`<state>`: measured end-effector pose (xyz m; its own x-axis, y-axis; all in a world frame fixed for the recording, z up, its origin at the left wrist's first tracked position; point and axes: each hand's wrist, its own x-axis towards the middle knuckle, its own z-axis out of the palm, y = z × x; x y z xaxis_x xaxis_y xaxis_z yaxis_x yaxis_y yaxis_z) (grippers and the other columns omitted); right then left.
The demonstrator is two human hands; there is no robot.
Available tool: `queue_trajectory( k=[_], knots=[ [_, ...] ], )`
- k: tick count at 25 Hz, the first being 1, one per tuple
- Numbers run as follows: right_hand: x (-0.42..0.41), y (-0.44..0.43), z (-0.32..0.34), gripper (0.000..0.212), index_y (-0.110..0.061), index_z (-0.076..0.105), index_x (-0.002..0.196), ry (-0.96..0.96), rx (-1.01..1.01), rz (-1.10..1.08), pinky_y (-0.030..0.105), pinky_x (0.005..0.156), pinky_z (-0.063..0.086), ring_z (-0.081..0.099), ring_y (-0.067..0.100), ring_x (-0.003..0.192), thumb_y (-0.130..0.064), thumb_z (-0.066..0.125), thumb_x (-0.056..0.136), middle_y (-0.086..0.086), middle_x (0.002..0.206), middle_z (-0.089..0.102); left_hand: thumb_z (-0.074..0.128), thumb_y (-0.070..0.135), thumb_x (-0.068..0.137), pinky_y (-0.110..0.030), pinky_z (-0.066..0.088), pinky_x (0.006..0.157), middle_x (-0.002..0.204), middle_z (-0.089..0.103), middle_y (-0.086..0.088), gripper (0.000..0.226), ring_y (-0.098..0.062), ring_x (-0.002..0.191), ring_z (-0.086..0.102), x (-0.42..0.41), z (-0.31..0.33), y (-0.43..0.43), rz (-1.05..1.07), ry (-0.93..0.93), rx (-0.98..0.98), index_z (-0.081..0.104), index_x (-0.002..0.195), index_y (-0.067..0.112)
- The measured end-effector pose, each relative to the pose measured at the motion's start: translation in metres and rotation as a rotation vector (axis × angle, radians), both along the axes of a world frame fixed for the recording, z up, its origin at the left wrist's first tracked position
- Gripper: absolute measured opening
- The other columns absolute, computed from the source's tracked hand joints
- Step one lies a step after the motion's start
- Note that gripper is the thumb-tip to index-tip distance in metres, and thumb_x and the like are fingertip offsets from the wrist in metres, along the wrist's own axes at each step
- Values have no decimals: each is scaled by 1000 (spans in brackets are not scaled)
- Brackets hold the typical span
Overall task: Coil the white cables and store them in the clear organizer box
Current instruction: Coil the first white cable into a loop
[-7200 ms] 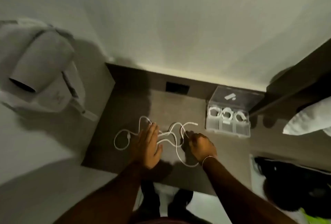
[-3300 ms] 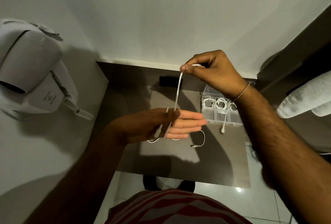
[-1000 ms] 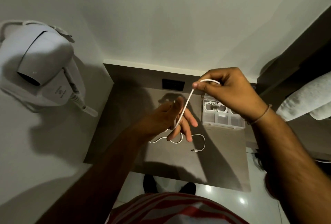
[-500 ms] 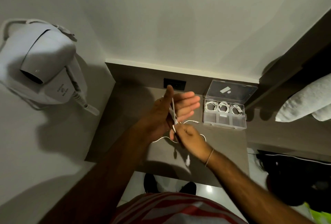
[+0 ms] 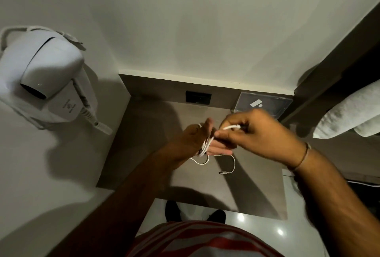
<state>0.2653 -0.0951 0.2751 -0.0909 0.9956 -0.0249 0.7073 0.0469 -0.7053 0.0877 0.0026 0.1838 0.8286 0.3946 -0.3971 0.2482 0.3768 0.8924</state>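
A white cable (image 5: 206, 143) is looped several times around the flat fingers of my left hand (image 5: 195, 139), held above the grey table (image 5: 144, 143). My right hand (image 5: 259, 133) pinches the cable's free end (image 5: 232, 127) just right of the left hand. Another stretch of white cable (image 5: 231, 163) lies on the table below, ending in a plug (image 5: 223, 172). The clear organizer box (image 5: 265, 103) stands at the table's back right, its lid raised; my right hand hides its compartments.
A white wall-mounted hair dryer (image 5: 47, 75) hangs at the left. A dark wall socket (image 5: 198, 97) sits behind the table. White rolled towels (image 5: 349, 110) lie on a dark shelf at the right. My feet stand below the table's front edge.
My right hand has come up from below the left hand to its right, carrying the cable end around the left fingers. It now covers the box's compartments.
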Motion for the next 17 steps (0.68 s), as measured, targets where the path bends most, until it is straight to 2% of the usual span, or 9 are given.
queue_trajectory(
  k=[1,2,3,6,10,12,14,16,17],
  knots=[
    [4,6,3,10,-31,79,93,47,21,-19,33,73,64,75,7,77,-40,74,92,-13,83,78,59,97,62,-36,64,82,98,83,-5,96,-20,90,82,1,-1,-1,-65,-75,-109,67,119,20],
    [8,13,5,6,-29,80,93,99,38,-43,31,75,64,75,7,80,-34,79,89,-12,85,79,59,92,69,-35,65,82,107,83,-10,100,-25,94,82,1,-2,-1,-120,-125,-180,59,130,13],
    [13,19,2,6,-25,81,93,158,49,-76,31,77,64,75,9,81,-29,82,88,-9,87,79,53,89,76,-34,66,79,112,82,-11,98,-26,92,82,-1,0,0,-174,-149,-196,60,131,9],
    [17,30,-16,12,-12,82,95,336,40,-135,33,80,64,77,19,83,-20,84,86,2,89,81,37,88,82,-28,67,71,105,84,-9,90,-18,79,82,-10,-1,4,-268,-223,-251,80,105,12],
    [-3,29,-59,15,6,79,102,592,4,-239,18,72,58,72,3,73,-3,75,91,11,87,80,36,75,93,-18,61,55,93,84,-10,79,-12,70,81,-18,0,5,-262,-368,-320,77,95,8],
    [-21,20,-81,16,7,77,107,753,-55,-323,26,72,55,68,12,71,1,67,96,9,80,76,41,74,93,-16,58,50,87,83,-11,76,-12,65,80,-21,1,5,-208,-414,-376,77,92,6],
    [-38,8,-98,20,11,73,112,877,-104,-367,41,76,52,62,25,71,0,60,101,11,76,72,48,79,87,-18,58,54,79,83,-8,75,-13,65,80,-22,-3,4,-118,-406,-387,79,85,11],
    [-52,-1,-106,24,14,70,114,970,-138,-385,48,82,55,66,19,67,-3,56,104,1,74,74,49,79,86,-24,59,67,74,82,-5,73,-14,69,80,-23,-7,3,-51,-433,-440,80,82,13],
    [-56,-5,-107,26,14,69,117,1031,-169,-402,46,86,56,69,14,67,-6,54,106,-2,76,76,49,75,88,-27,60,71,74,81,-8,72,-16,71,80,-23,-7,4,-36,-474,-495,79,84,10]
  ],
)
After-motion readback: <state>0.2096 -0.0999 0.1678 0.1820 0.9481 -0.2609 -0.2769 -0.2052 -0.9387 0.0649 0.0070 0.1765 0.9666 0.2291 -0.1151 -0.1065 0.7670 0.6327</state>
